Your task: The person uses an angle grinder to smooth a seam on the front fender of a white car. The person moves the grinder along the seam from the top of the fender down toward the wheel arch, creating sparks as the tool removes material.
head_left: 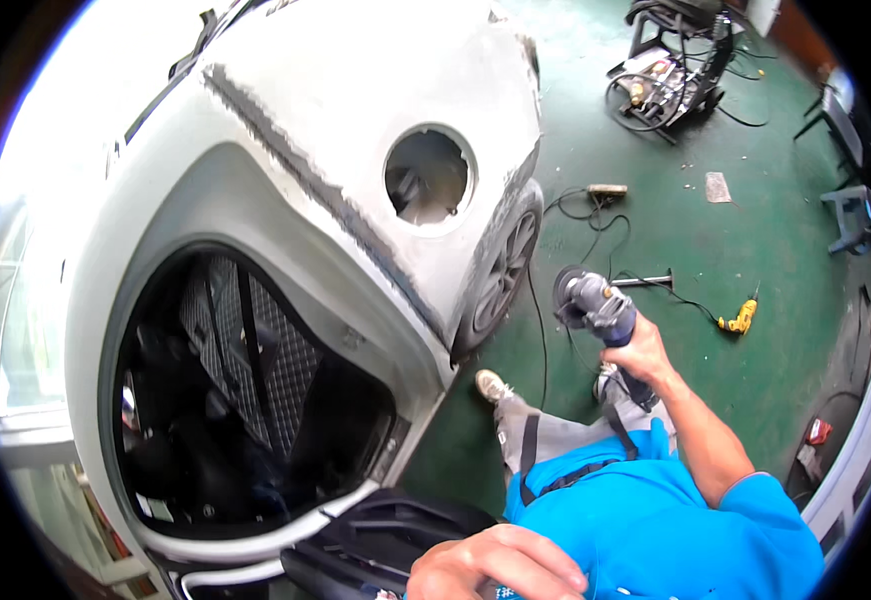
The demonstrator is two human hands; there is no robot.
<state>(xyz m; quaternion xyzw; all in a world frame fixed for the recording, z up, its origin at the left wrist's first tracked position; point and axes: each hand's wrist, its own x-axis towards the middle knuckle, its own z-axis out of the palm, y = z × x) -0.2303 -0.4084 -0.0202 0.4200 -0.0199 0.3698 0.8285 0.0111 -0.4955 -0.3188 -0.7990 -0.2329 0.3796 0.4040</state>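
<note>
My right hand (pixel 643 352) is wrapped round the body of an angle grinder (pixel 600 308), held out over the floor to the right of the car. The grinder's round disc end points up and left, apart from the bodywork. My left hand (pixel 495 566) is close in front of my chest at the lower edge, with its fingers curled together. Whatever those fingers may hold is hidden. On the left stands a pale car body (pixel 315 90). A rough, dark grey sanded seam (pixel 325 190) runs down its rear panel, beside a round opening (pixel 428 175).
The car's doorway (pixel 255 400) gapes beside a black-trimmed door (pixel 385 530). A wheel (pixel 503 270) borders the green floor. Cables, a power strip (pixel 607 190), a metal bar (pixel 645 281) and a yellow drill (pixel 740 315) lie there. A wheeled cart (pixel 670 85) and stool (pixel 853 218) stand farther off.
</note>
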